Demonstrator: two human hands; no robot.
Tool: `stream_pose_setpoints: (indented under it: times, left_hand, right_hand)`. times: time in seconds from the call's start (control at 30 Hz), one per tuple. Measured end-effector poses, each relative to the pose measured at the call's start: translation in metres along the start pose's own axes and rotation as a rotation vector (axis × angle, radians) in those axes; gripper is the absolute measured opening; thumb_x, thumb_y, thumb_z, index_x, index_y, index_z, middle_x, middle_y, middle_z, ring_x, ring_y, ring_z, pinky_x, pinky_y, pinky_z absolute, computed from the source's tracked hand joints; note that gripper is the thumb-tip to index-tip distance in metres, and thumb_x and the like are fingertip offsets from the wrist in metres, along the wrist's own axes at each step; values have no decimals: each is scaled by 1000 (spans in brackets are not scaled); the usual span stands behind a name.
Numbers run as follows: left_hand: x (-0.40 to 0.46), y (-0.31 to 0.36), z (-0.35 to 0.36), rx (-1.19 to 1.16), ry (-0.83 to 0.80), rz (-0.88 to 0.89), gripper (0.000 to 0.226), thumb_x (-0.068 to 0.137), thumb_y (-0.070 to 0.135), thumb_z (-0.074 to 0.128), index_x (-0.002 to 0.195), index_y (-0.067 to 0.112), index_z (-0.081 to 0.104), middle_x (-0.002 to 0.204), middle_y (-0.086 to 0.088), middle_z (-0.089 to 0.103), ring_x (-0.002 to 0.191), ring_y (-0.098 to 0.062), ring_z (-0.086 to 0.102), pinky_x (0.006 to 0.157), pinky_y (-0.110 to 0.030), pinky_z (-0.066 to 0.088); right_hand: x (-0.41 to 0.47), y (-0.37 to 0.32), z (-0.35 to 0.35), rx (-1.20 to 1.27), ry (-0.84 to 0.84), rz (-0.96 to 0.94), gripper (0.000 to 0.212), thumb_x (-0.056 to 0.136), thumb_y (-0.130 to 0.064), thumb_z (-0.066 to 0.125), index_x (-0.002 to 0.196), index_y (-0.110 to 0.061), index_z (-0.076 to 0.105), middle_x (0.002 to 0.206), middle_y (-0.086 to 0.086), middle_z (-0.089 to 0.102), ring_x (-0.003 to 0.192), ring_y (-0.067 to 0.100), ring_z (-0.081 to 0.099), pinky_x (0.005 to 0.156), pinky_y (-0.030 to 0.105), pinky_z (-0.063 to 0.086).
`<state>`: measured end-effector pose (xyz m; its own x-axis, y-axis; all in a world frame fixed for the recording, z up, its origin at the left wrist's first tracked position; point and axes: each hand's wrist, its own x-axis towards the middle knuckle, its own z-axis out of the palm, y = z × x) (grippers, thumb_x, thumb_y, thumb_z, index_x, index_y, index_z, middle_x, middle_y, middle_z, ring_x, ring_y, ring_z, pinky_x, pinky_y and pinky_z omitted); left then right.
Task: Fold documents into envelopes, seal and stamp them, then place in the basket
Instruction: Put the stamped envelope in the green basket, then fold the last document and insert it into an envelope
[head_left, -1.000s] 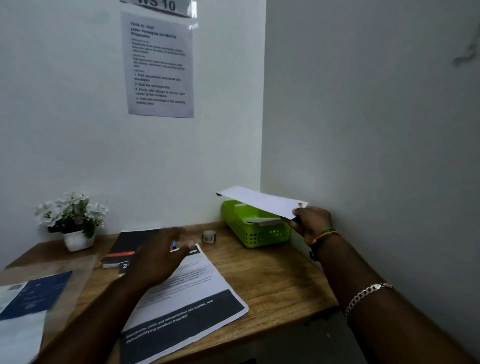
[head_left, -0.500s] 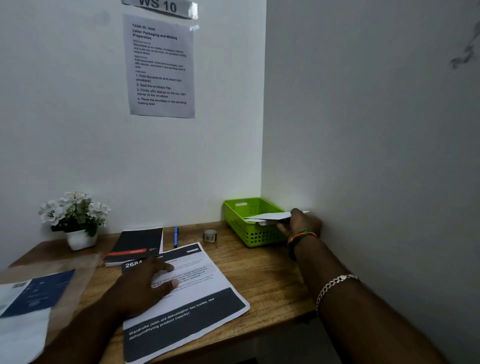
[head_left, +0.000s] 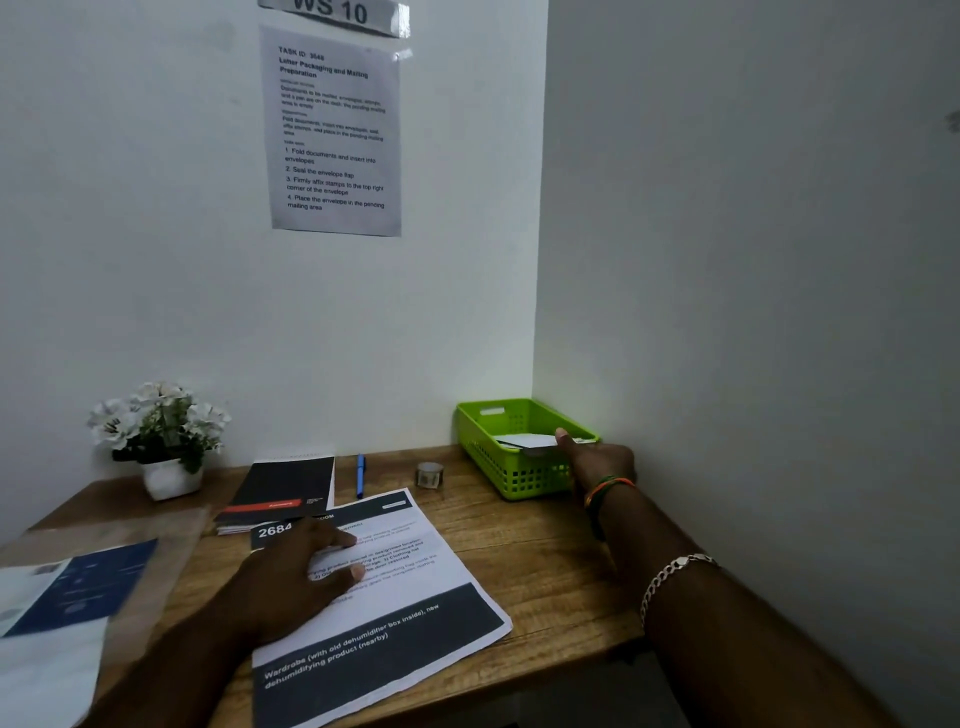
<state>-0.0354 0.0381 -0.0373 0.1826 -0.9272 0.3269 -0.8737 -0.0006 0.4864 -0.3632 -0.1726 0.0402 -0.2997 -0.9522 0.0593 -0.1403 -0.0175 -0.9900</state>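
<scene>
White paper envelope (head_left: 530, 441) lies inside the bright green perforated plastic basket (head_left: 483, 447), which sits in the far right corner of the wooden desk (head_left: 524, 561) where the two walls meet. From where I watch, my right hand (head_left: 597, 462) is at the basket's near right edge, thumb reaching over the rim and touching the envelope's corner; the other fingers are hidden behind the hand and the basket wall, so I cannot tell whether they pinch the envelope or have let go. Coloured thread bands circle that wrist, and a silver chain bracelet (head_left: 670, 577) sits further up the forearm.

My left hand (head_left: 306, 566) rests flat, fingers relaxed and slightly spread, pressing on a printed white sheet with dark header and footer bands (head_left: 395, 613) that lies at an angle in the middle of the desk. Behind that sheet lies a black notebook with a red stripe (head_left: 285, 488), a blue pen (head_left: 360, 475) just beside it, and a small roll of stamps (head_left: 430, 474) between the pen and the basket. A white pot of white flowers (head_left: 161, 441) stands at the far left against the wall. A blue and white printed paper (head_left: 67, 603) lies at the near left edge, blurred. A printed instruction sheet (head_left: 335, 135) is taped to the wall above.
</scene>
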Motion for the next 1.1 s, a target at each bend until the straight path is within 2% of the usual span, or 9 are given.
stream_pose_setpoints:
  times: [0.07,0.2,0.4,0.53,0.63,0.73,0.83,0.93,1.1]
  left_hand:
    - [1,-1,1,8,2,13,38,83,69,64,115,51,58,127,28,53,117,5,53,101,-28,45]
    - [1,-1,-1,16,8,18,34,85,67,65,113,52,57,127,28,53,117,5,54,104,-33,46]
    - [0,3,-1,9,17,15,32,86,61,69,113,50,56,127,24,55,117,1,55,104,-34,46]
    - [0,6,-4,11,12,9,36,84,65,67,115,49,57,125,24,55,116,1,54,100,-31,47]
    - [0,7,-4,-29,126,-16,36,86,60,69,117,42,59,122,18,59,115,-5,56,100,-35,48]
    - [2,4,-9,-50,278,-102,37,89,46,74,121,33,63,127,5,63,121,-16,58,106,-41,46]
    - [1,-3,-18,17,282,-181,45,87,41,76,129,28,65,136,0,63,128,-21,57,109,-43,45]
    - [-2,-7,-25,38,267,-238,55,81,45,80,132,33,64,139,0,62,130,-22,57,107,-43,47]
    - [0,-8,-23,-55,232,-288,65,77,42,86,134,24,61,137,-1,64,123,-21,62,105,-42,49]
  right_hand:
    - [2,0,5,-17,-9,-17,58,63,-60,87,83,-6,76,88,18,77,86,33,75,77,38,58]
    - [5,1,12,-31,-20,-34,49,61,-57,88,77,-14,69,92,19,77,75,28,69,77,40,58]
    - [7,5,13,-35,-20,-62,58,64,-56,87,95,-8,76,96,15,77,93,32,73,78,36,57]
    - [-9,0,11,-83,81,-205,53,72,-60,79,59,-12,61,63,7,62,72,32,66,62,29,41]
    - [-29,-10,24,-54,93,-440,54,78,-50,76,53,-13,46,47,-2,45,56,24,50,53,33,33]
    - [-50,-18,48,-90,-164,-648,46,82,-39,78,54,-15,50,49,-4,45,51,13,43,54,31,33]
    - [-70,-14,75,-335,-491,-744,31,82,-32,78,62,-12,64,57,-4,58,55,9,52,55,27,39]
    - [-83,-3,106,-506,-755,-780,15,84,-21,78,89,-8,75,92,7,75,80,18,66,75,31,52]
    - [-87,8,145,-665,-854,-822,43,86,-30,73,127,-23,63,122,4,68,92,12,60,78,19,42]
